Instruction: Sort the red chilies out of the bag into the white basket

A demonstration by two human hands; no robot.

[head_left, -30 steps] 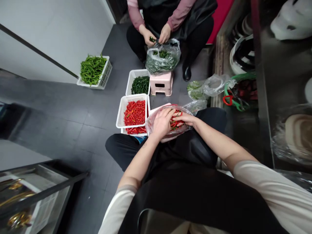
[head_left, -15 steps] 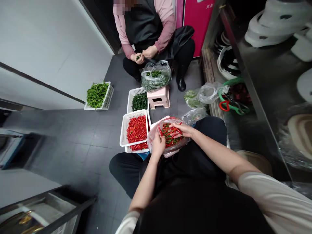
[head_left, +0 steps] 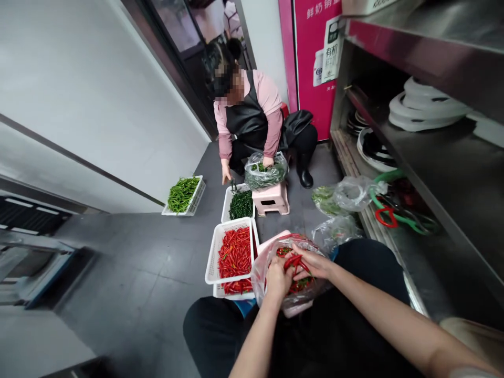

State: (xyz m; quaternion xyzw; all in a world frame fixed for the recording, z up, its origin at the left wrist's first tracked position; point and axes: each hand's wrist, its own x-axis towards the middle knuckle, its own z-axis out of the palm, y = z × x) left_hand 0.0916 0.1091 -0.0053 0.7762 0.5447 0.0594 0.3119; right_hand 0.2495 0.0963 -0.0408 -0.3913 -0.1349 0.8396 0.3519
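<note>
Over a clear plastic bag (head_left: 260, 270) of red chilies, my two hands meet. My left hand (head_left: 277, 275) is closed, its fingers pinching at a red chili. Several red chilies (head_left: 296, 262) lie across the fingers of my right hand (head_left: 317, 264), which grips them. The bag rests on a pale pink stool (head_left: 297, 310), mostly hidden beneath it. Just left of the bag is a white basket (head_left: 210, 257) full of red chilies (head_left: 235, 252). It sits on top of another white basket (head_left: 219, 292), also with red chilies inside.
Across from me a co-worker (head_left: 252, 113) reaches into a bag of green chilies (head_left: 264, 176) on a pink stool (head_left: 271, 199). A basket of dark green chilies (head_left: 241, 205) and one of light green peppers (head_left: 183, 194) stand on the floor. Metal shelves (head_left: 425, 157) line the right.
My hands have come together around the red chilies. The co-worker's hands have parted, one into the bag, one over the dark green chilies. The view has tilted up.
</note>
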